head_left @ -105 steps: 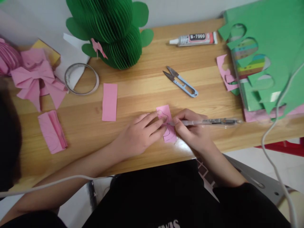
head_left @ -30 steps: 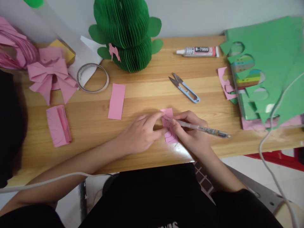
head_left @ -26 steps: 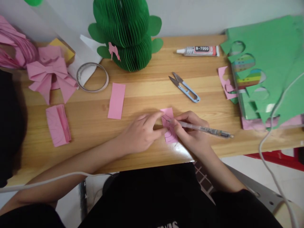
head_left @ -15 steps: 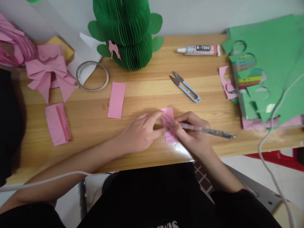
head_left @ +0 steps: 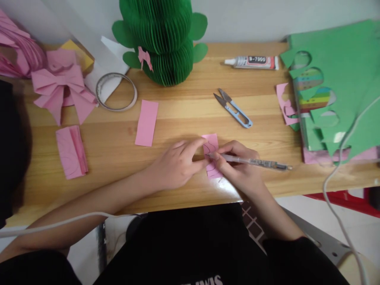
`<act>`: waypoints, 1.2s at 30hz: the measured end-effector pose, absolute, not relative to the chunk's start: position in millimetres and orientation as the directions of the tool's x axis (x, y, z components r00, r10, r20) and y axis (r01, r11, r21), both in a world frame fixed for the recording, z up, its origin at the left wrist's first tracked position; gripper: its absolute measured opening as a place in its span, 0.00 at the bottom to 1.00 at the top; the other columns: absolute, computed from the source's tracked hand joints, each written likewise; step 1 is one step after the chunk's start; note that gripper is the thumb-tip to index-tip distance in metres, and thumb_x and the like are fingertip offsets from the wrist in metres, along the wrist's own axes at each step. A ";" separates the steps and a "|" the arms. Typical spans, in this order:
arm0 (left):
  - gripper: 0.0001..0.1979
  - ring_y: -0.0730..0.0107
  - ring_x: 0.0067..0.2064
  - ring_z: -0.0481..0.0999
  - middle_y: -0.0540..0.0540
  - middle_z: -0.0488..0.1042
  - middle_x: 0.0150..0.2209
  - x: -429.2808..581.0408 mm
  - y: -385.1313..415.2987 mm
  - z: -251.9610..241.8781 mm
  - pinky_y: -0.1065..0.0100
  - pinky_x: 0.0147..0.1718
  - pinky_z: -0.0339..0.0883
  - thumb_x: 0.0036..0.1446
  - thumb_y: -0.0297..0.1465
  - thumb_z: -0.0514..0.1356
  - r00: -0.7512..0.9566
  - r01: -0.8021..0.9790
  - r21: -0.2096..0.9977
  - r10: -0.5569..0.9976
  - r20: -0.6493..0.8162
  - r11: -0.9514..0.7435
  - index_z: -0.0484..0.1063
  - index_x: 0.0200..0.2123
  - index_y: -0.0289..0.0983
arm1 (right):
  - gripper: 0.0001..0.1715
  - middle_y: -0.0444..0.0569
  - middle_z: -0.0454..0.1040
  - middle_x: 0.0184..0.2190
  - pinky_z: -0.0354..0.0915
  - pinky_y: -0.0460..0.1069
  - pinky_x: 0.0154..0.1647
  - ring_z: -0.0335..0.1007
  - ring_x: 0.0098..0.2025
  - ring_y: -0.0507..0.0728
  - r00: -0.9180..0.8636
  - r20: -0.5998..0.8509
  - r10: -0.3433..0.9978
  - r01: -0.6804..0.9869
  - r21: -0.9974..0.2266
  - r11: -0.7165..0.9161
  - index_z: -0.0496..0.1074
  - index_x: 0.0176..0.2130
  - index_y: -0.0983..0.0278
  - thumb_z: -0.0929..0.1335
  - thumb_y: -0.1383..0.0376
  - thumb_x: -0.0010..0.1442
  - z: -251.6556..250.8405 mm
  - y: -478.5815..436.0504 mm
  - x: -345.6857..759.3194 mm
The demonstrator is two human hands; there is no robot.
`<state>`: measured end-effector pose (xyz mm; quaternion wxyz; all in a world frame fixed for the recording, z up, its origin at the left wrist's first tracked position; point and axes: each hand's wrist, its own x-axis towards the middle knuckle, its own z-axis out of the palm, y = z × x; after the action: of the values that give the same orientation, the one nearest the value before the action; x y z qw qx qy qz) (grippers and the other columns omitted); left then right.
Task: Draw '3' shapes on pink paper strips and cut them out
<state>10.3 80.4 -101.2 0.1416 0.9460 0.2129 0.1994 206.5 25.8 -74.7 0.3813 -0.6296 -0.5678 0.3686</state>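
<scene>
A small pink paper strip [head_left: 212, 140] with curved pen lines lies flat near the table's front edge. My left hand [head_left: 178, 164] has its thumb and index finger spread, their tips pressing the strip's left side against the table. In my right hand [head_left: 242, 168] a clear-barrelled pen [head_left: 258, 162] is pinched, its tip on the paper and its back end pointing right. Another pink paper rectangle [head_left: 147, 122] lies to the left of my hands. Farther left is a folded pink paper stack [head_left: 70, 152] with curves drawn on it.
Thread snips [head_left: 234, 109] and a glue tube [head_left: 255, 62] lie beyond my hands. A green honeycomb paper piece [head_left: 166, 59] stands at the back. Left are a tape roll [head_left: 133, 99] and a pink paper bow [head_left: 63, 83]; right, green cut sheets [head_left: 350, 87] and a white cable [head_left: 329, 178].
The pen tip has shifted slightly left and down on the strip, with my right hand. My left hand stays in place. The whole view has shifted slightly.
</scene>
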 end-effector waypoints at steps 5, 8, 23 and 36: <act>0.18 0.56 0.55 0.72 0.37 0.69 0.56 9.3 80.2 -101.7 0.53 0.51 0.72 0.73 0.31 0.46 0.828 0.351 0.354 0.463 0.315 -0.867 0.76 0.46 0.37 | 0.04 0.41 0.77 0.23 0.63 0.46 0.26 0.69 0.23 0.48 0.086 -0.045 0.995 0.386 -0.919 -0.075 0.74 0.31 0.62 0.72 0.66 0.58 -76.4 25.5 205.6; 0.18 0.57 0.57 0.72 0.39 0.69 0.57 8.1 81.0 -101.7 0.54 0.52 0.72 0.73 0.31 0.45 0.841 0.352 0.341 0.455 0.294 -0.872 0.75 0.50 0.39 | 0.05 0.40 0.75 0.22 0.63 0.46 0.25 0.67 0.22 0.48 0.151 -0.043 0.988 0.339 -0.936 -0.093 0.73 0.31 0.62 0.72 0.64 0.57 -78.5 24.6 205.6; 0.18 0.57 0.58 0.70 0.39 0.68 0.58 7.1 81.5 -102.4 0.53 0.54 0.69 0.74 0.33 0.45 0.844 0.350 0.380 0.464 0.269 -0.856 0.74 0.53 0.41 | 0.07 0.37 0.70 0.18 0.57 0.45 0.20 0.61 0.19 0.47 0.207 -0.002 0.978 0.402 -0.912 -0.087 0.70 0.28 0.61 0.71 0.65 0.56 -81.4 25.0 208.0; 0.16 0.56 0.59 0.70 0.39 0.68 0.59 6.5 82.1 -102.6 0.52 0.54 0.69 0.73 0.31 0.47 0.846 0.340 0.371 0.453 0.279 -0.864 0.74 0.53 0.41 | 0.06 0.38 0.71 0.20 0.58 0.45 0.20 0.62 0.20 0.47 0.215 0.010 0.977 0.381 -0.922 -0.074 0.71 0.30 0.61 0.72 0.64 0.57 -80.2 26.5 206.5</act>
<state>6.5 82.1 -102.6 0.1555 0.9482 0.2093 0.1815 206.5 26.5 -80.2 0.4337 -0.6475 -0.5243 0.3432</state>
